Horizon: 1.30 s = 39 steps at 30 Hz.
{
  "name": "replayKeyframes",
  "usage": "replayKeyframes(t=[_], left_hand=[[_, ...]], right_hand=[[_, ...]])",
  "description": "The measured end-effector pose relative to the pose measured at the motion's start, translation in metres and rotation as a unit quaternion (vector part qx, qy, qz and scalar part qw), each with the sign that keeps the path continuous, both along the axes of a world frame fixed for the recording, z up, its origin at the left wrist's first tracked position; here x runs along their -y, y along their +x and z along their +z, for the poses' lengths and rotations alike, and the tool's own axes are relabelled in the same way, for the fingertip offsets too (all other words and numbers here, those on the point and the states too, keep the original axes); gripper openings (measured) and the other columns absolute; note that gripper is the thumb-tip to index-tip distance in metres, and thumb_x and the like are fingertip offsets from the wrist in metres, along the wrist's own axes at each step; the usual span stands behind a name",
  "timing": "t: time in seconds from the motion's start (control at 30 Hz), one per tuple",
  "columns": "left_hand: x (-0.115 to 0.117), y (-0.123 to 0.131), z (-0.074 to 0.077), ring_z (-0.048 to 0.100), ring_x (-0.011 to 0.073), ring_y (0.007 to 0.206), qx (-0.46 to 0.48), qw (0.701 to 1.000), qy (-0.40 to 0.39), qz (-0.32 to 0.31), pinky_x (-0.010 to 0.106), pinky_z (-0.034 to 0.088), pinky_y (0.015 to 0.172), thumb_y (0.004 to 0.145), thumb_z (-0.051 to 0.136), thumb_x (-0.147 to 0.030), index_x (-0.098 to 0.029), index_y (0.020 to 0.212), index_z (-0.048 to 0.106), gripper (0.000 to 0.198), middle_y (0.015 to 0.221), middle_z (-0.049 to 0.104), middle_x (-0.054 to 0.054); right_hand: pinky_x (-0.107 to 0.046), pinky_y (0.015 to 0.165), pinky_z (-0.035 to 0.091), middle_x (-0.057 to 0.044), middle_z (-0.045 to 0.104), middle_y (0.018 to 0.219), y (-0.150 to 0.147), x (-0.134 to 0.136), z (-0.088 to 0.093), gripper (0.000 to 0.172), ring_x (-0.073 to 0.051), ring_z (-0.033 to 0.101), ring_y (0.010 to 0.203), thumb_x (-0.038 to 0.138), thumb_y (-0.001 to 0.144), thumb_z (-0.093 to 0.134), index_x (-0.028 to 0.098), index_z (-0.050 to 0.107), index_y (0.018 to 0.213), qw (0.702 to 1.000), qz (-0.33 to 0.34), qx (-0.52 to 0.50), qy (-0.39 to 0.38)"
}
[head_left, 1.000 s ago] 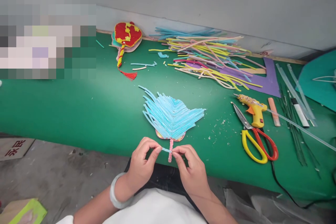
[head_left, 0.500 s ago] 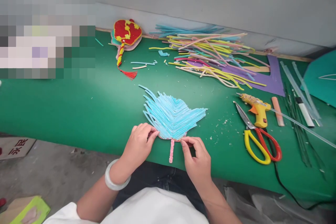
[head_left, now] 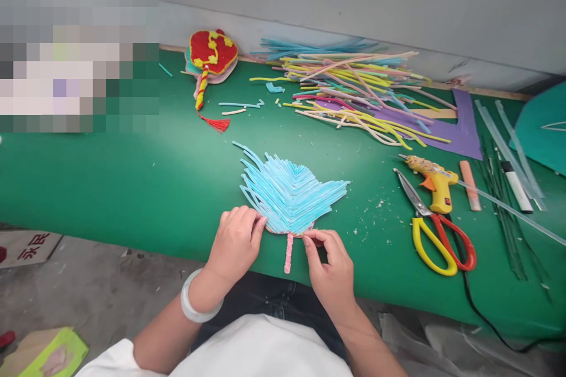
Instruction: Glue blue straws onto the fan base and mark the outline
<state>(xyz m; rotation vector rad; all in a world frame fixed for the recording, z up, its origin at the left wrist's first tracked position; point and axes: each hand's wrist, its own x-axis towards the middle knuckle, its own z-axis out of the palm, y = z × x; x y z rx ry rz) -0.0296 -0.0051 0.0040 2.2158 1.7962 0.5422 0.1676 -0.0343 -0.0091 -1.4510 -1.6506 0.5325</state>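
A fan-shaped piece covered in light blue strips (head_left: 289, 194) lies on the green table (head_left: 132, 177) near its front edge, with a pink twisted handle (head_left: 288, 253) pointing toward me. My left hand (head_left: 234, 244) has its fingers curled and pressed on the fan's lower left edge. My right hand (head_left: 329, 265) pinches the fan's lower right edge, just right of the handle. A white bangle sits on my left wrist.
Yellow-and-red scissors (head_left: 435, 235) and a yellow glue gun (head_left: 433, 179) lie to the right. A pile of coloured strips (head_left: 354, 91) and a purple sheet (head_left: 464, 129) lie behind. A red-and-yellow fan (head_left: 212, 56) sits at the back left. Glue sticks (head_left: 508, 153) and a marker (head_left: 515, 185) lie at the far right.
A second ago both hands held a short blue strip in front of the handle. They have moved forward to the fan's lower edge, and the strip is no longer visible between them.
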Motion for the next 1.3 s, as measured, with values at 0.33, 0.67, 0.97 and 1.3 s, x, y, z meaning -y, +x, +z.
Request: replayKeyframes(t=[0.33, 0.67, 0.97, 1.3], left_hand=[[0.002, -0.011, -0.001, 0.056, 0.0192, 0.080, 0.065, 0.995, 0.067, 0.033, 0.034, 0.040, 0.074, 0.101, 0.048, -0.027, -0.020, 0.090, 0.055, 0.015, 0.083, 0.063, 0.003], [0.023, -0.007, -0.008, 0.061, 0.0195, 0.087, 0.099, 0.989, 0.106, 0.017, 0.035, 0.043, 0.079, 0.097, 0.056, -0.023, -0.021, 0.098, 0.059, 0.003, 0.091, 0.068, 0.004], [0.013, -0.006, -0.006, 0.061, 0.0194, 0.084, 0.136, 0.988, 0.043, 0.066, 0.036, 0.043, 0.079, 0.097, 0.054, -0.023, -0.021, 0.101, 0.061, 0.008, 0.090, 0.066, 0.003], [0.013, -0.002, -0.005, 0.060, 0.0190, 0.083, 0.123, 0.992, 0.004, 0.037, 0.039, 0.039, 0.083, 0.094, 0.061, -0.027, -0.021, 0.102, 0.060, 0.010, 0.089, 0.063, 0.002]], right_hand=[[-0.030, 0.071, 0.052, -0.003, 0.067, 0.085, -0.001, 0.001, 0.001, 0.008, -0.017, 0.063, 0.080, 0.021, 0.097, 0.056, 0.022, 0.064, 0.095, 1.000, 0.001, -0.004, -0.005], [-0.029, 0.071, 0.051, -0.002, 0.068, 0.083, -0.001, 0.000, 0.002, 0.013, -0.016, 0.064, 0.079, 0.022, 0.098, 0.053, 0.022, 0.064, 0.093, 1.000, 0.000, -0.008, 0.002], [-0.029, 0.070, 0.052, -0.002, 0.068, 0.082, -0.001, 0.001, 0.003, 0.014, -0.016, 0.065, 0.077, 0.023, 0.099, 0.052, 0.022, 0.064, 0.091, 1.000, -0.006, -0.001, 0.004], [-0.029, 0.072, 0.052, -0.002, 0.068, 0.083, -0.001, 0.002, 0.002, 0.012, -0.015, 0.064, 0.079, 0.020, 0.098, 0.053, 0.022, 0.063, 0.092, 1.000, 0.001, 0.001, 0.008]])
